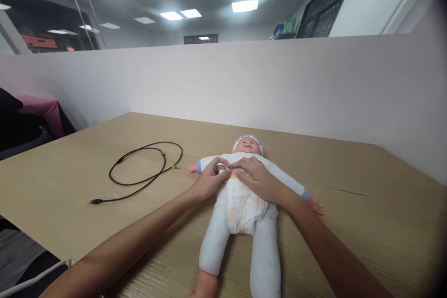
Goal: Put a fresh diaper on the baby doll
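A baby doll in white clothing with blue cuffs and a white printed cap lies on its back, arms spread, head away from me. Around its hips is a white diaper with a pale orange pattern and a coloured waistband. My left hand is at the waistband's left side, thumb and fingers closed on its edge. From the right, my right hand bends over the same waistband, thumb below and fingers above, close to the left one. The fingertips partly hide the band.
A coiled black cable with a plug lies on the wooden table, left of the doll. Behind the table runs a white partition. At the far left stand a dark chair and something pink.
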